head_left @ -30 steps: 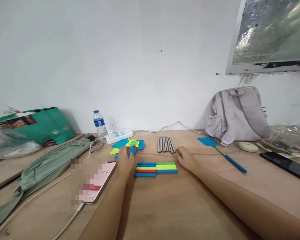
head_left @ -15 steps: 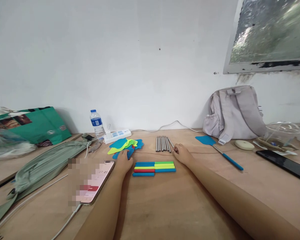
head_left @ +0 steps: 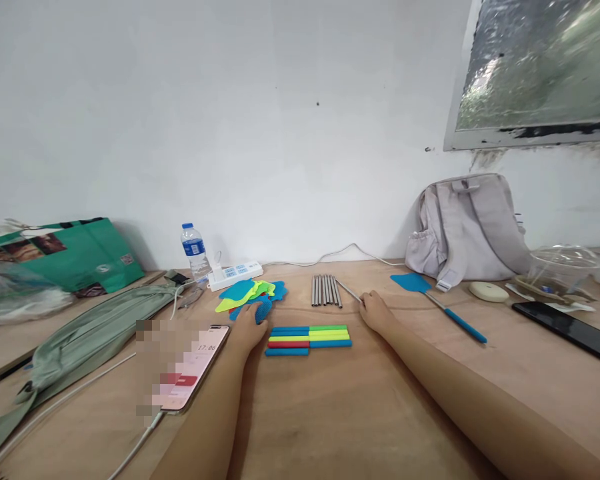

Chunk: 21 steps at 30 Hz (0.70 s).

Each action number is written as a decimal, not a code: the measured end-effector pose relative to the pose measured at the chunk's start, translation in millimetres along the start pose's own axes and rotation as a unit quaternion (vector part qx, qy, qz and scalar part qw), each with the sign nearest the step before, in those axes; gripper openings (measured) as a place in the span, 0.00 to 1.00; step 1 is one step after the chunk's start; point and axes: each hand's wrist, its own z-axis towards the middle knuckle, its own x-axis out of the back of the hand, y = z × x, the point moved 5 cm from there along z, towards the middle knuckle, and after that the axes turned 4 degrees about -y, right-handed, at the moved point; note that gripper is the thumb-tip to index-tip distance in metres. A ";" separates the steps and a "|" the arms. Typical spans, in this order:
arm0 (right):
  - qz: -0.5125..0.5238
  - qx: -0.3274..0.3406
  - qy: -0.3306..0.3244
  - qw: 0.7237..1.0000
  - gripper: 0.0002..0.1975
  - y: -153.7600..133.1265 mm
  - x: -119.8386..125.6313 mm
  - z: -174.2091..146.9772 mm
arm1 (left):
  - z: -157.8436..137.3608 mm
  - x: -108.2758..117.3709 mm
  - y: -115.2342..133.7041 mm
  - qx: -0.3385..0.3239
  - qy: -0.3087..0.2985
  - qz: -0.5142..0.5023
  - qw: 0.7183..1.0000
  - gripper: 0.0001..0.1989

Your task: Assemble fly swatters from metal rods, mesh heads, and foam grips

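Observation:
My right hand [head_left: 377,312] is closed on the near end of a thin metal rod [head_left: 348,289], which slants away from a row of similar metal rods [head_left: 325,291]. My left hand [head_left: 251,324] has its fingers closed on a blue mesh fly swatter head [head_left: 264,311] at the near edge of a pile of blue, yellow-green and red swatter heads [head_left: 237,290]. Between my forearms lie several coloured handle tubes [head_left: 329,335] in blue, green, yellow and red, set in two columns. To the right rests an assembled blue fly swatter [head_left: 463,323].
A phone [head_left: 200,367] on a charging cable lies beside my left forearm. Behind the pile are a power strip [head_left: 236,274] and a water bottle [head_left: 194,250]. A grey backpack [head_left: 473,227], a round white case [head_left: 488,292] and a black phone [head_left: 570,327] sit on the right.
My right hand has moved slightly right, drawing the rod's near end away from the row. In my left hand, the blue swatter head has turned and shows more of its mesh.

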 end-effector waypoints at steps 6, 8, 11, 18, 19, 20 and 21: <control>0.031 0.002 0.014 0.999 0.05 1.5 2.9 -0.5 | -0.6 2.4 6.3 -0.028 -0.009 -0.027 0.999 0.19; 0.048 -0.005 0.025 0.999 0.05 3.3 3.2 0.3 | -0.1 2.6 6.7 -0.034 -0.015 -0.037 0.999 0.19; 0.083 -0.025 0.052 0.995 0.06 8.7 4.8 1.8 | 1.1 1.5 6.1 -0.044 -0.030 -0.050 0.997 0.20; 0.213 -0.052 0.123 0.968 0.04 24.9 17.8 -3.3 | 1.8 7.2 11.6 -0.062 -0.029 -0.072 0.995 0.16; 0.232 -0.058 0.137 0.961 0.04 27.9 21.0 -5.5 | 1.3 9.1 13.3 -0.063 -0.023 -0.075 0.995 0.15; 0.250 -0.063 0.151 0.954 0.03 30.9 24.3 -8.1 | 0.6 11.2 14.8 -0.065 -0.014 -0.078 0.995 0.14; 0.269 -0.068 0.162 0.947 0.04 33.8 27.3 -11.1 | -0.2 13.4 16.1 -0.067 -0.003 -0.083 0.994 0.14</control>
